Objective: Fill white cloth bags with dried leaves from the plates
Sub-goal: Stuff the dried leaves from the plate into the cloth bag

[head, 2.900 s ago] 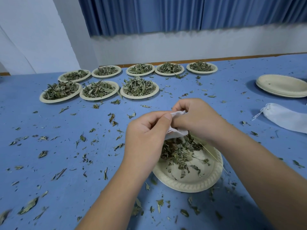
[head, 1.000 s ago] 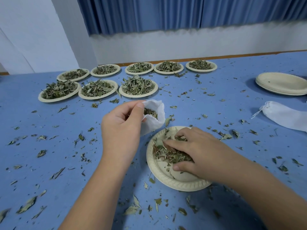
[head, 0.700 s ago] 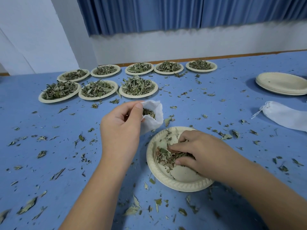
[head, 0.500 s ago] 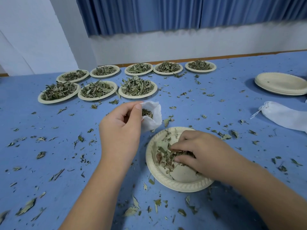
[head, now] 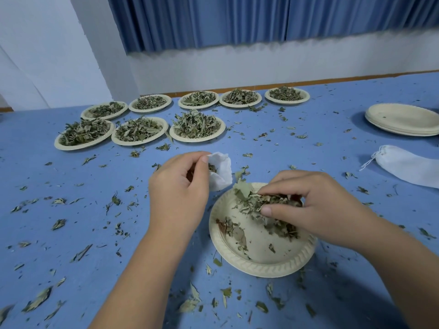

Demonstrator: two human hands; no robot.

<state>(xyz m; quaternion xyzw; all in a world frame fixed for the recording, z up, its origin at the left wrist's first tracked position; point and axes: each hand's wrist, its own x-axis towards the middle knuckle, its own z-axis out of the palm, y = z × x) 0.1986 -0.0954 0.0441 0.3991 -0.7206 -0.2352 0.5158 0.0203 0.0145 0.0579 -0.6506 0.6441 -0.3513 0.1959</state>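
My left hand (head: 178,193) pinches the rim of a small white cloth bag (head: 222,173), holding its mouth open; some dried leaves show inside it. Just right of the bag stands a cream paper plate (head: 261,257) with a thinned pile of dried leaves (head: 261,205). My right hand (head: 316,205) is over the plate's far side, fingers and thumb curled round a clump of those leaves.
Several plates heaped with dried leaves (head: 197,127) stand in two rows at the back left. A stack of bare plates (head: 403,118) sits at the far right, with a filled white bag (head: 408,165) below it. Loose leaf bits litter the blue table (head: 71,210).
My right hand has raked the leaves together on the plate and closed on a clump, lifting it slightly. My left hand keeps the bag open in about the same place.
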